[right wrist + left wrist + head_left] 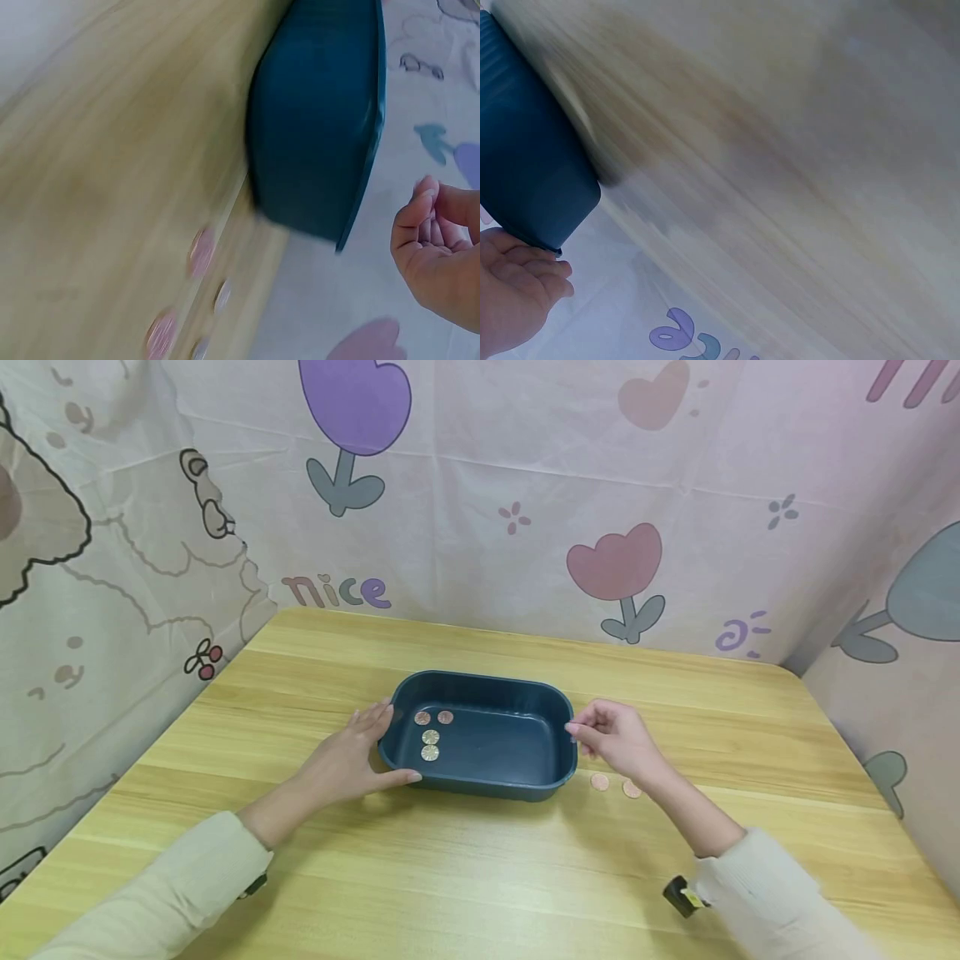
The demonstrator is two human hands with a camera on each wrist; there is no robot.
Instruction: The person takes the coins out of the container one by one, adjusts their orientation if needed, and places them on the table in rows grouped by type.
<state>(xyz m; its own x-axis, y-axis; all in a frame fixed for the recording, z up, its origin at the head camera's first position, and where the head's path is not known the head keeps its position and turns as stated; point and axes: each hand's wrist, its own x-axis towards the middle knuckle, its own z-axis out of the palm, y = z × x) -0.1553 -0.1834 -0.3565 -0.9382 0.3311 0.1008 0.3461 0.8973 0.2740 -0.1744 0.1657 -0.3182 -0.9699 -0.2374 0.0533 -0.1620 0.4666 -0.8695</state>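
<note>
A dark blue rectangular tray [487,783] with rounded corners stands on the table. Inside it, toward the left, lie two copper-coloured coins [422,718] and two gold-coloured coins [430,752]. My left hand [348,756] rests against the tray's left end, fingers along the far side of the corner and thumb at the near rim. By the right rim, my right hand [611,737] is raised with its thumb and index fingertips together; whether a coin is between them cannot be made out. Below that hand, copper-coloured coins [599,782] lie on the table.
The right wrist view also shows two silvery coins [223,296] beside the copper ones. A light wood table [480,868] carries everything. Printed cloth [480,485] hangs behind and on both sides. Dark devices [681,897] are at the sleeves.
</note>
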